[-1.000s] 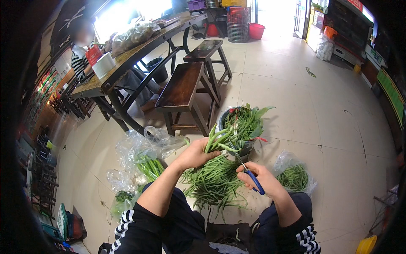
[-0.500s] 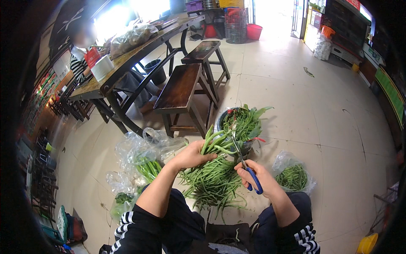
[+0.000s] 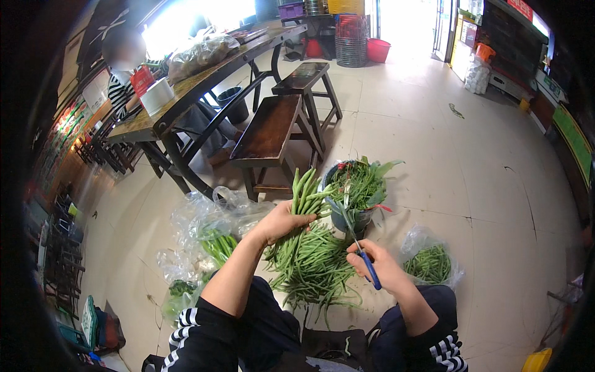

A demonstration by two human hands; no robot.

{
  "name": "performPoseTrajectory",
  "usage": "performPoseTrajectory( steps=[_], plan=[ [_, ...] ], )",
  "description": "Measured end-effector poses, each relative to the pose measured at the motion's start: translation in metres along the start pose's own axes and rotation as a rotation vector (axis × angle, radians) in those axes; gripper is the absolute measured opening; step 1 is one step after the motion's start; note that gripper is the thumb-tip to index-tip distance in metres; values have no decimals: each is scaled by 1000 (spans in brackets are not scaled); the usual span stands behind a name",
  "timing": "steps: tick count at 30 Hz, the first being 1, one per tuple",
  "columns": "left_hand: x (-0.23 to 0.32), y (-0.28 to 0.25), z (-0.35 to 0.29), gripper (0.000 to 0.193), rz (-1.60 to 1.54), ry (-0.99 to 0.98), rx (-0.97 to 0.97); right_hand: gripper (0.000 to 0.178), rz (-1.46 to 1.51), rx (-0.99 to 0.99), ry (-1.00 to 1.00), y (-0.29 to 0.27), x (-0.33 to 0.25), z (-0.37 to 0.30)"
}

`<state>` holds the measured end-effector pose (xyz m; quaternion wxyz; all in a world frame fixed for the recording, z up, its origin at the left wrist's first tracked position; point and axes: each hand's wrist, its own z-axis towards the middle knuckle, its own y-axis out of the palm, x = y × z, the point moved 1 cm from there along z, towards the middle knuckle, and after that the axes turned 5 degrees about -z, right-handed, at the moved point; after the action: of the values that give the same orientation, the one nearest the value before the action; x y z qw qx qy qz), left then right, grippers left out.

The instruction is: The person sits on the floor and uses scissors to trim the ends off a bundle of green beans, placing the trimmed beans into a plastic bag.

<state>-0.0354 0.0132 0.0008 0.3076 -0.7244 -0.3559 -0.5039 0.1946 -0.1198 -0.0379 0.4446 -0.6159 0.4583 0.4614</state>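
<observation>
My left hand [image 3: 283, 223] grips a bunch of long green beans [image 3: 304, 191], their ends pointing up and away from me. In my right hand [image 3: 379, 265] is a pair of scissors with blue handles [image 3: 370, 270]. Its metal blades point up, just right of the held bunch, in front of the bucket. Below both hands lies a large heap of green beans [image 3: 315, 268] between my knees. Just beyond the heap stands a dark bucket [image 3: 361, 222], filled with green leaves and trimmings [image 3: 359, 183].
To the right sits a clear bag of green beans [image 3: 429, 265]. Plastic bags [image 3: 214, 214] with green vegetables [image 3: 218, 247] lie at my left. Farther off are wooden stools [image 3: 263, 133] and a long table [image 3: 180, 102], where another person [image 3: 121, 87] sits.
The bean bunch in my left hand has turned more upright. The scissors have shifted slightly down, and their handles, spread before, now look overlapped. The whole view has shifted slightly.
</observation>
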Motion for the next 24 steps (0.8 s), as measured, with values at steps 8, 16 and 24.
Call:
performPoseTrajectory(
  steps=[8, 16, 24],
  plan=[
    [-11, 3, 3, 19, 66, 36, -59, 26, 5, 74, 3, 8, -4, 5],
    [-8, -1, 3, 20, 212, 104, -137, 23, 46, 52, 20, 0, -13, 1],
    [-10, 2, 0, 26, 381, 126, -221, 35, -119, 85, -15, -3, -7, 1]
  ],
)
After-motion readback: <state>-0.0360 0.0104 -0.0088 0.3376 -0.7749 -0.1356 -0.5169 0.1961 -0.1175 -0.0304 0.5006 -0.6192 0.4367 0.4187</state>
